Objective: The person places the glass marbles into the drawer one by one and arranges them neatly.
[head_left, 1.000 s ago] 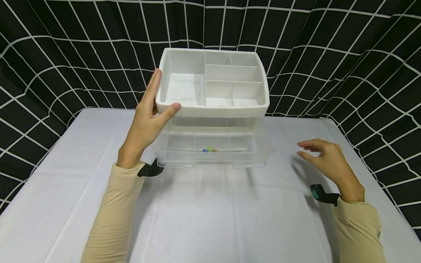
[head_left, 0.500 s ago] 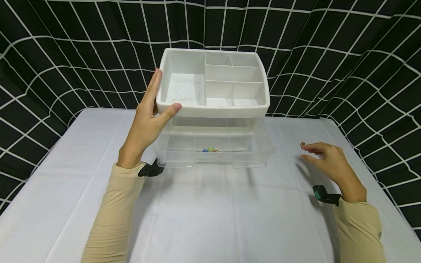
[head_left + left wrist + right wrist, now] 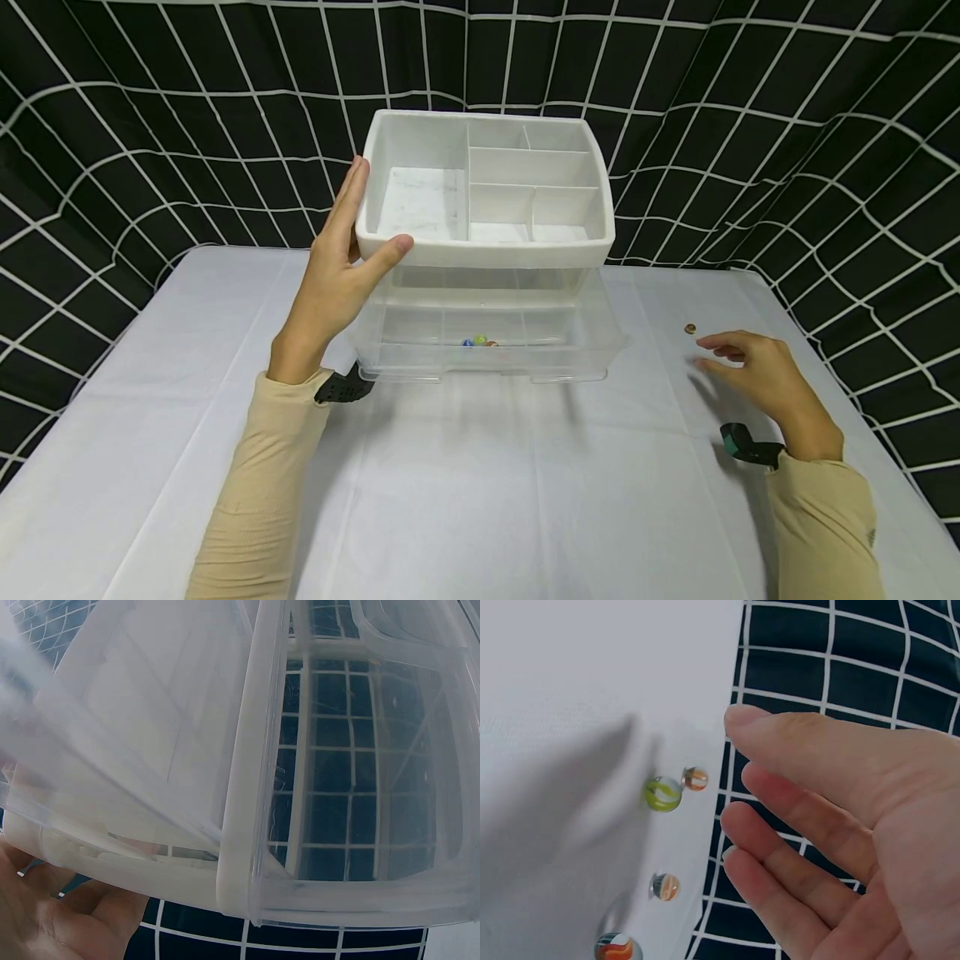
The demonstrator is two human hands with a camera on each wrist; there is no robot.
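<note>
A white desktop organizer with a compartmented top stands at the back of the table. My left hand grips its left side, thumb over the front rim and fingers along the side wall. Below the top, a clear drawer is pulled out, with a blue marble, a green marble and an orange marble inside. My right hand hovers at the right, fingers loosely bent, nothing in them. Just beyond its fingertips lies a brown marble.
The right wrist view shows several marbles on the white cloth, including a green-striped marble and a larger orange-and-teal marble. A black curtain with a white grid hangs close behind the table and along both sides.
My right hand has drawn slightly right and toward me, bringing the brown marble into sight beyond its fingertips. The left hand, organizer and drawer have stayed in place.
</note>
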